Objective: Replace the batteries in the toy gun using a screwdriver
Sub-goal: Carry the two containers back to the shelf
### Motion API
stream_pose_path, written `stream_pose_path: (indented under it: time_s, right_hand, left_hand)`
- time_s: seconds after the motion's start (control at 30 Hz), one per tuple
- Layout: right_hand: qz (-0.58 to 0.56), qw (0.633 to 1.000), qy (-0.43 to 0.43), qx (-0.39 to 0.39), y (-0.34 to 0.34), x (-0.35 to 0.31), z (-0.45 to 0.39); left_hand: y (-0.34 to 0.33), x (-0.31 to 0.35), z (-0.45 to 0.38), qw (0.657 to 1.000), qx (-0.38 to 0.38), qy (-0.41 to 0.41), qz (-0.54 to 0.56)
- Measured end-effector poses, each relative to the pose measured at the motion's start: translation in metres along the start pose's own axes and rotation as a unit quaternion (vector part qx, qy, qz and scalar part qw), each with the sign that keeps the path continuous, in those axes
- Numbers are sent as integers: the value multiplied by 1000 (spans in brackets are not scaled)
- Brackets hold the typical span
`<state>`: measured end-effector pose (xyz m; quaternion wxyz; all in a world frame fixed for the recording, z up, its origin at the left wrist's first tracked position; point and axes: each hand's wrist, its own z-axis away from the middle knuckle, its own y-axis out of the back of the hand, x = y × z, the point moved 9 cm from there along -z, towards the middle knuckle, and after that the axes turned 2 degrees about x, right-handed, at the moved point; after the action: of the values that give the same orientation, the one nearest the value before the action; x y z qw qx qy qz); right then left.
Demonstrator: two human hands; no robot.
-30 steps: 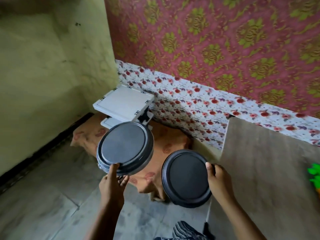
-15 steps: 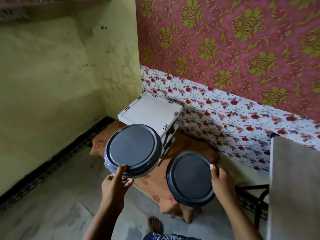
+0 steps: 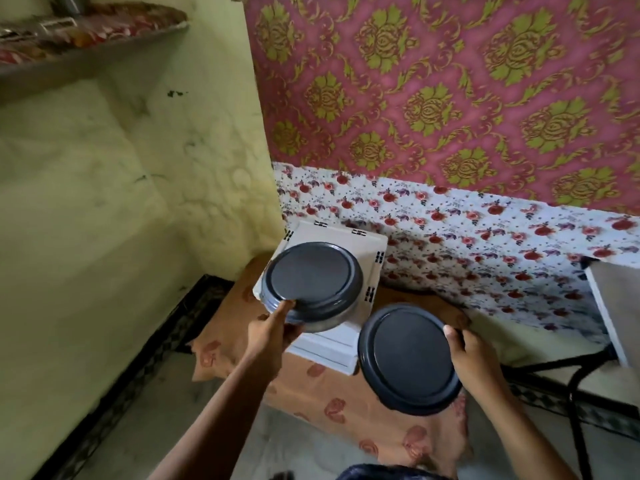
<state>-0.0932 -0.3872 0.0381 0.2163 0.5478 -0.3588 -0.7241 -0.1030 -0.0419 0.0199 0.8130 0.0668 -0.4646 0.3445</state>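
Dark-lidded tins fill both hands: left hand [image 3: 268, 336] holds one [image 3: 311, 285] above a white stool [image 3: 372, 268], right hand [image 3: 476, 362] another [image 3: 408, 358] (toy gun, screwdriver unseen).

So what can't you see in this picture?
- Inside both round containers: dark lids cover the left container and right container, head view.
- The toy gun, screwdriver and batteries: none in view.
- Left hand fingers: hidden under its container.
- The table: cut off by the right edge.
- What's under the orange cloth: covered.
- The shelf things: blurred, cut off by the top edge.
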Motion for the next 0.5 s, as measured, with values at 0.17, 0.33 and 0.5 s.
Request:
stream_pose_path:
  time_s: [0.17,0.33,0.5]
  right_hand:
    - [-29,997,-46,55,-19,-11,27]
    - [-36,992,-95,69,-46,-21,55]
    - [1,987,-149,62,-76,-20,71]
  left_hand:
    - [-16,4,-49,997,-54,51,-34]
    - [-35,6,-78,985,-109,110,-79]
    - [-55,4,-93,971,-149,146,-115]
